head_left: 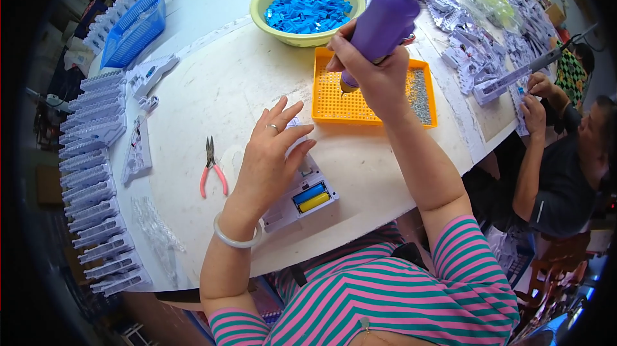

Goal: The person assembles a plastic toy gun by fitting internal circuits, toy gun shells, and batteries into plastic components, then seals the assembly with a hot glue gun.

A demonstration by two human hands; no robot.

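Observation:
My right hand [379,79] is wrapped round a purple electric screwdriver [387,21]. Its tip points down over an orange perforated tray [350,119] with small silver screws [420,98] piled at its right end. My left hand [273,153], fingers spread, hovers over or rests on a white plastic housing [276,217]; contact is hard to tell. In the housing's open compartment lie a blue battery [310,192] and a yellow battery [314,202]. The hand and wrist hide much of the housing. Pink-handled pliers [212,169] lie left of this hand.
A pale yellow basin [257,15] of blue plastic pieces [308,8] stands at the back. White housings [96,179] line the left edge, near a blue basket [132,31]. More white parts [469,50] heap at right, where a co-worker [546,172] handles a piece.

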